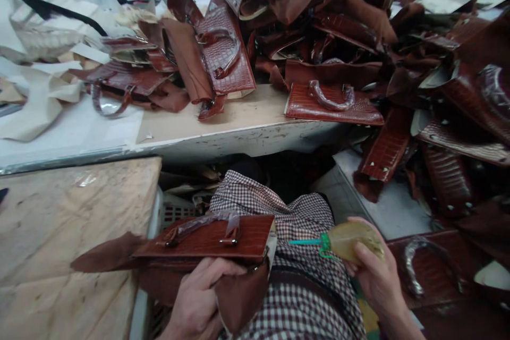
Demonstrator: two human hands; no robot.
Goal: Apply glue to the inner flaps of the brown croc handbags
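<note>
My left hand [197, 300] grips a brown crocodile-textured handbag piece [207, 241] with a handle on top, held over my lap in checked cloth. Its loose brown lining hangs under my fingers. My right hand [374, 273] is closed round a small yellowish squeeze bottle [353, 239] with a green nozzle. The nozzle tip points left toward the bag's right edge, a short gap away.
A large heap of brown bag pieces [342, 37] covers the worn white table [247, 135] ahead and spills down on the right. A wooden board [59, 239] lies at my left. Pale fabric and paper [35, 101] sit at the far left.
</note>
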